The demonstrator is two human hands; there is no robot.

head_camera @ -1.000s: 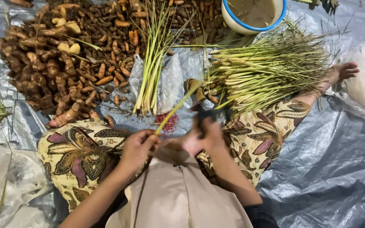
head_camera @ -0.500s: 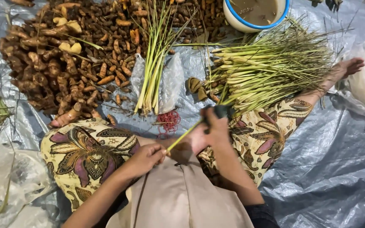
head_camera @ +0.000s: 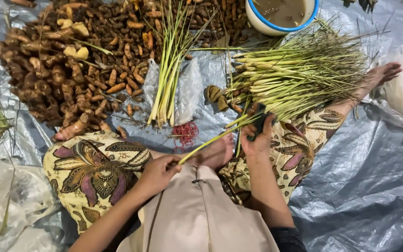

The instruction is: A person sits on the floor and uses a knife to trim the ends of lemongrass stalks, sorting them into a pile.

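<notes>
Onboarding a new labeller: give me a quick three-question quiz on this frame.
1. True or false: the left hand pinches the near end of a lemongrass stalk.
2. What does the right hand grip?
A. a bowl
B. a dark-handled tool
C. a bag
3. What lies piled at the upper left?

Key:
1. true
2. B, the dark-handled tool
3. brown roots

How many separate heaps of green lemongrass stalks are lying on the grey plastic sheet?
2: a slim green lemongrass bundle at centre beside the brown roots, and a big heap on the right. Stalks underneath may be hidden.
</notes>
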